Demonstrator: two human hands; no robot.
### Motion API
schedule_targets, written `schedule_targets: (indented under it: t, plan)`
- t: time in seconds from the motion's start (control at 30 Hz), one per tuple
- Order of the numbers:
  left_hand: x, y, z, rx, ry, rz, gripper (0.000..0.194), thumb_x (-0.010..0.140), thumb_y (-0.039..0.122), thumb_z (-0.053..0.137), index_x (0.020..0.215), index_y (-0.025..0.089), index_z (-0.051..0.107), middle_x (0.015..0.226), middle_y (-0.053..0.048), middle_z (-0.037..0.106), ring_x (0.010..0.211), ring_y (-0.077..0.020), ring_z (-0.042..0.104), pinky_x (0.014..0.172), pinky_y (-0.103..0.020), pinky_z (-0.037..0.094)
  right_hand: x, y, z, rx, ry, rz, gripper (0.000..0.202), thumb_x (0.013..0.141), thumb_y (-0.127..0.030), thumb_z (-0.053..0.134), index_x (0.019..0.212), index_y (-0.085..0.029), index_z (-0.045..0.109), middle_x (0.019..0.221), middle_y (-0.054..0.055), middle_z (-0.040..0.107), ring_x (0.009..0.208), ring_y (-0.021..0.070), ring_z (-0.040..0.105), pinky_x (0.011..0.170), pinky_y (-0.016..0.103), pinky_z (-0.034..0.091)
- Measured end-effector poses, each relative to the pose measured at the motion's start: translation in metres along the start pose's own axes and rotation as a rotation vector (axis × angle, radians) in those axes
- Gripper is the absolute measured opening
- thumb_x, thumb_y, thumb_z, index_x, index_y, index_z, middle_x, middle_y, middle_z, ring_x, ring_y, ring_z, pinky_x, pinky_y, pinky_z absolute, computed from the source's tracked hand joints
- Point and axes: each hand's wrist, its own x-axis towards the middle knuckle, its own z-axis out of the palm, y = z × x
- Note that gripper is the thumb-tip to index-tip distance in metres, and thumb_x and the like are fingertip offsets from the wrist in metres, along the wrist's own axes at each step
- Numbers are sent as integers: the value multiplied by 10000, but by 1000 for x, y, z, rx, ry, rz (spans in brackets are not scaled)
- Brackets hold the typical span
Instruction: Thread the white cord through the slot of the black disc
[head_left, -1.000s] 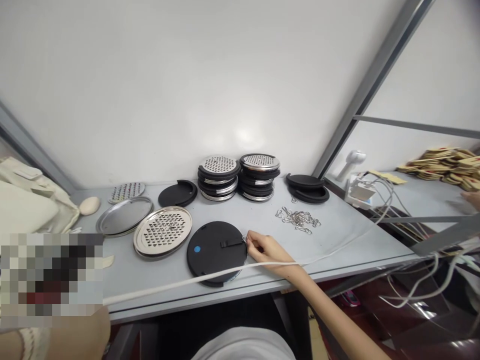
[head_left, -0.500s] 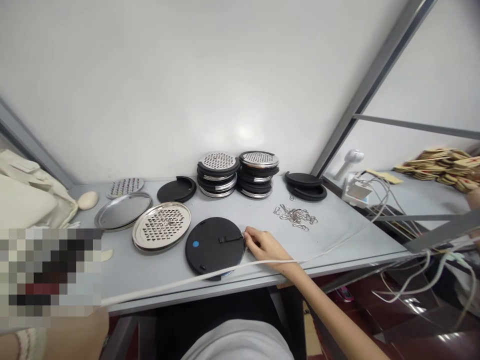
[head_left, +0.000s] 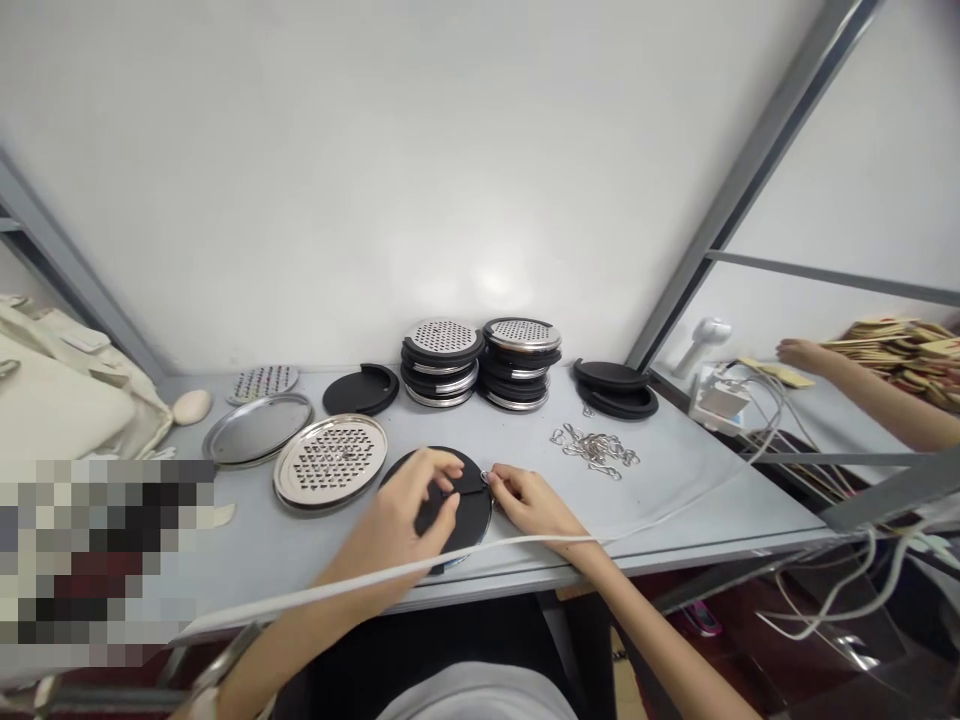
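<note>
A round black grater holder (head_left: 472, 518) lies near the table's front edge, its plain side up. My left hand (head_left: 401, 520) hovers over its left half, thumb and fingers apart and slightly blurred; whether it touches the disc I cannot tell. At the disc's right edge my right hand (head_left: 529, 503) pinches a small wire hook (head_left: 484, 477), partly hidden by the fingertips. More such wire hooks (head_left: 596, 447) lie in a loose pile to the right. Left of the disc rests a round metal grater plate (head_left: 334, 460).
Behind stand two stacks of assembled graters (head_left: 442, 365). Black holders (head_left: 615, 388) lie at right, another black holder (head_left: 360, 388) at left, beside metal discs (head_left: 259, 425). A white cable (head_left: 337, 585) crosses in front of my wrists. Another person's arm (head_left: 862, 380) reaches in at far right.
My left hand has come in from the lower left to above the black holder. My right hand keeps its pinch at the edge. The other person's arm now extends further into view.
</note>
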Motion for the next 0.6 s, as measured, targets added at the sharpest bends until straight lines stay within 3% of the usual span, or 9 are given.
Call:
schedule_targets:
  t: [0.17,0.3,0.6]
  plan:
    - [4,-8,25,227,-162,62,186,908,167,493,1089,208,509,1052,-48,553,988,-221,536,880,-382,443,-1,-2,0,34,-24,0,367,945,-408,332,642,-201,343,530,-59,359,511,102,338,515,227,240]
    - [8,-12,28,320,-245,91,137,941,169,450,1053,203,521,1014,-41,562,951,-216,533,872,-392,417,1,-4,1,18,-32,18,362,945,-390,331,635,-202,341,531,-52,376,518,107,357,518,229,240]
    - [28,-10,38,224,-248,19,69,909,191,511,975,194,530,934,-36,561,872,-205,539,783,-352,445,1,-1,3,-20,-4,-21,345,955,-353,320,662,-197,414,579,-31,468,559,120,431,554,235,281]
